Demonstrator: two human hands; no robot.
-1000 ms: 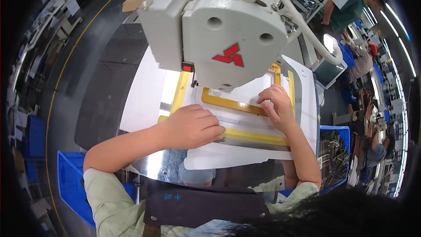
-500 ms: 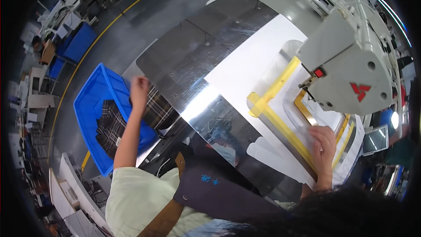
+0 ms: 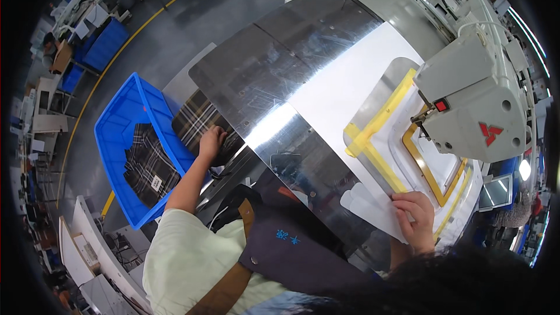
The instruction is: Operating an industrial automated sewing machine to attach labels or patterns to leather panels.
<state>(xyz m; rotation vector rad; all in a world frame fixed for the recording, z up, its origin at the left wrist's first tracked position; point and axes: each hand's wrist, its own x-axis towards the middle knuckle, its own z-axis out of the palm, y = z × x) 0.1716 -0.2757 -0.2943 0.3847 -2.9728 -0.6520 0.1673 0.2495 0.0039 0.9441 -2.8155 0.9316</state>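
My left hand [image 3: 212, 142] is over a brown-and-black plaid cloth [image 3: 197, 118] lying between the blue bin and the metal table. Its fingers are curled together at the cloth's near end and appear to pinch it; the fingertips are partly hidden. More dark plaid cloth [image 3: 149, 160] with a small white label lies in the blue bin [image 3: 135, 213]. My right hand [image 3: 416, 217] rests at the near edge of a clear plate bordered with yellow tape [image 3: 373, 160]. Its fingers are loosely bent, thumb apart, with nothing seen in them. Beside it lies a brass-coloured frame [image 3: 421, 166].
A grey sewing machine head [image 3: 475, 96] with a red button overhangs the frame from the right. White sheeting [image 3: 344, 76] covers part of the shiny metal table [image 3: 280, 52]. A small screen [image 3: 496, 191] stands at far right. Dark cables lie near my left forearm.
My left hand has moved right and nearer, from the bin's edge onto the plaid cloth. My right hand has slid left and nearer, away from the brass-coloured frame.
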